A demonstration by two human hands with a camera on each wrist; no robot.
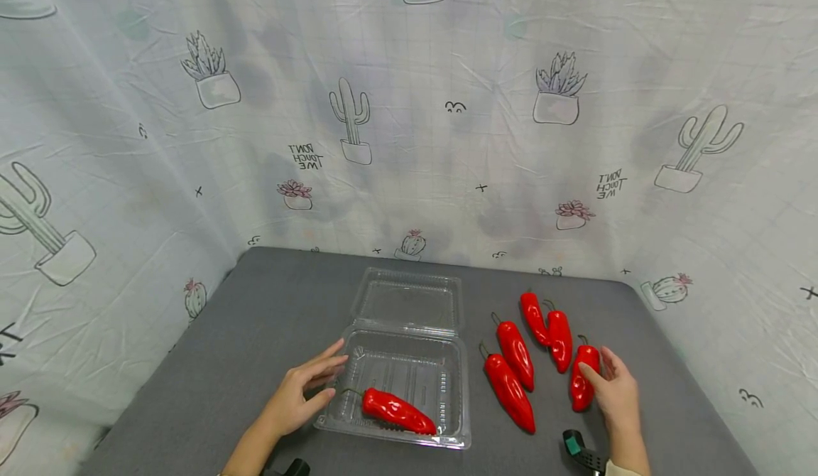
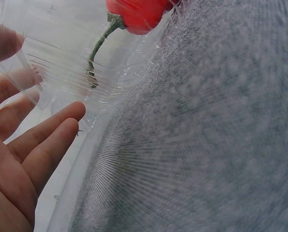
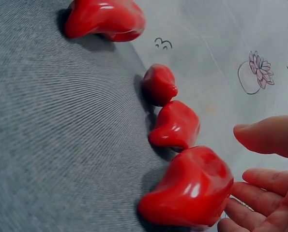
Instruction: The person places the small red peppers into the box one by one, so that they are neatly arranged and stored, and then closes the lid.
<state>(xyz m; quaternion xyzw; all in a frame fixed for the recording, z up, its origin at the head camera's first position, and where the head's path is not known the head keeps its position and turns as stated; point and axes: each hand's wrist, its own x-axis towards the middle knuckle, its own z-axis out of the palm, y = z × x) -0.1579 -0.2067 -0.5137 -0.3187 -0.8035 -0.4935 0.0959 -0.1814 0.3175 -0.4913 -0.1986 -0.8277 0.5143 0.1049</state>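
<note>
A clear plastic clamshell container (image 1: 464, 398) lies with its lid folded back. One red pepper (image 1: 397, 410) rests inside near its front wall, stem pointing left. My left hand (image 1: 290, 396) is at the container's left rim with fingers extended; whether they press on the plastic is hard to tell. At the right, my right hand (image 1: 617, 394) reaches round the rightmost red pepper (image 1: 583, 380), thumb on one side and fingers on the other. In the right wrist view the thumb stands apart from that pepper (image 3: 189, 191), and the fingertips are beside its surface.
Several more red peppers lie right of the container: two nearer long ones (image 1: 509, 394) (image 1: 516, 354), and two farther back (image 1: 559, 341) (image 1: 533, 317). The raised lid (image 1: 409, 302) lies behind the container. A printed curtain (image 1: 447, 149) borders the grey table (image 1: 268, 305).
</note>
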